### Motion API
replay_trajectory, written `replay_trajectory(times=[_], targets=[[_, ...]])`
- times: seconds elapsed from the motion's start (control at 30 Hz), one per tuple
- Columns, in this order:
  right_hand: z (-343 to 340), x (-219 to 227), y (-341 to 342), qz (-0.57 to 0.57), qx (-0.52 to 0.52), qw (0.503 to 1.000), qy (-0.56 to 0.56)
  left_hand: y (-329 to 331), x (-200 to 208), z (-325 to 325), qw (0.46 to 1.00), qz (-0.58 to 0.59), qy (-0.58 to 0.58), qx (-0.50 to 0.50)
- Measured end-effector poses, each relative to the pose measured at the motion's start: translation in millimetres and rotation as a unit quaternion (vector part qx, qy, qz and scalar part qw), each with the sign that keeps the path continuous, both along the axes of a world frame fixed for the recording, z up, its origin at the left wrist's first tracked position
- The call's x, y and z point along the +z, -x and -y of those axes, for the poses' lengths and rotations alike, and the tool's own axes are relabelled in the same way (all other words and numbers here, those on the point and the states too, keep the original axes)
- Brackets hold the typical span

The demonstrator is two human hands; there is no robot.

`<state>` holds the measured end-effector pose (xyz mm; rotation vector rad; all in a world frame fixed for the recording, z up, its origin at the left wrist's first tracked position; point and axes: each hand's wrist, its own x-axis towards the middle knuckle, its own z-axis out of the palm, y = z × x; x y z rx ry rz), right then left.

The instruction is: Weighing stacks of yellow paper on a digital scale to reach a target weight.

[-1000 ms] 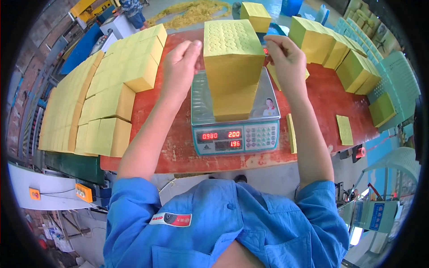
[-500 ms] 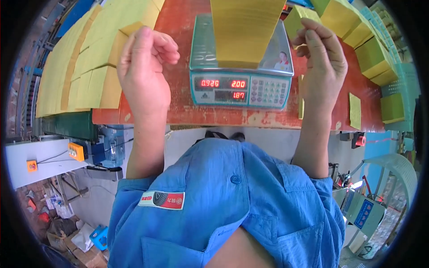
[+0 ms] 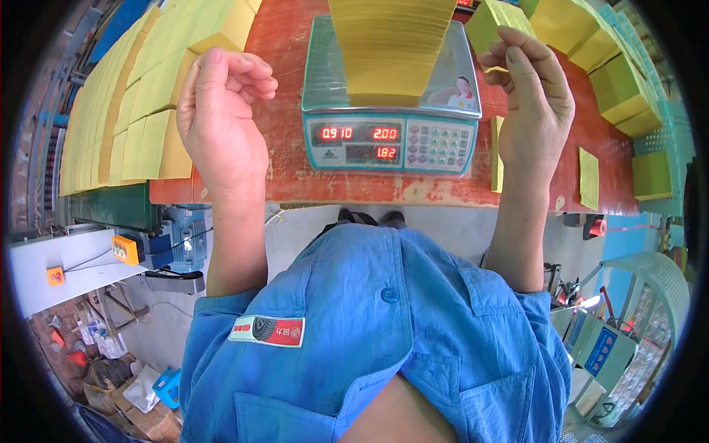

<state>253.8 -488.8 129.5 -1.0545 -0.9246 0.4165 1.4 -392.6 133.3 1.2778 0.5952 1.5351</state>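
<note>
A stack of yellow paper sheets (image 3: 391, 55) stands on the glossy top of a teal-and-white digital scale (image 3: 389, 140), with its layered edges toward me. Red digits glow on the scale's display. To the left of the scale, my left hand (image 3: 225, 125) is raised with its fingers loosely bent and the thumb apart from them; I see nothing in it. My right hand (image 3: 535, 111) hovers on the other side, fingers curled and slightly apart, also holding nothing visible. Neither hand touches the stack.
Rows of yellow paper stacks (image 3: 148, 144) line the red table (image 3: 332, 193) at left. More yellow stacks (image 3: 620, 92) stand at right beside a teal perforated crate (image 3: 676, 125). A thin yellow pad (image 3: 588, 177) lies near the front edge, another beside my right wrist.
My left hand has shifted slightly left; the right hand has barely moved. The stack's sheet edges show more plainly, and the digits on the scale's display have changed.
</note>
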Motion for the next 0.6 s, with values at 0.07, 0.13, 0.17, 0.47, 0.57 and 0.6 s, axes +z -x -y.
replay_trajectory(times=[0.07, 0.13, 0.17, 0.47, 0.57, 0.6], targets=[[-3, -1, -4, -0.003, 0.006, 1.0, -0.001, -3, 0, -5, 1.0, 0.0, -0.005, 0.004], [-6, 1, -7, -0.004, 0.01, 1.0, -0.005, -7, 0, -11, 1.0, 0.001, 0.003, 0.005], [-8, 0, -7, -0.004, 0.004, 1.0, 0.001, -8, -1, -16, 1.0, 0.003, 0.0, 0.005], [-50, -30, -17, -0.05, 0.03, 0.997, 0.045, -42, 26, -106, 0.944, -0.06, 0.229, -0.23], [-85, -68, -23, -0.082, 0.051, 0.993, 0.063, -79, 39, -115, 0.931, -0.123, 0.238, -0.249], [-89, -67, -17, -0.151, 0.073, 0.982, 0.09, -89, 40, -116, 0.918, -0.111, 0.263, -0.274]])
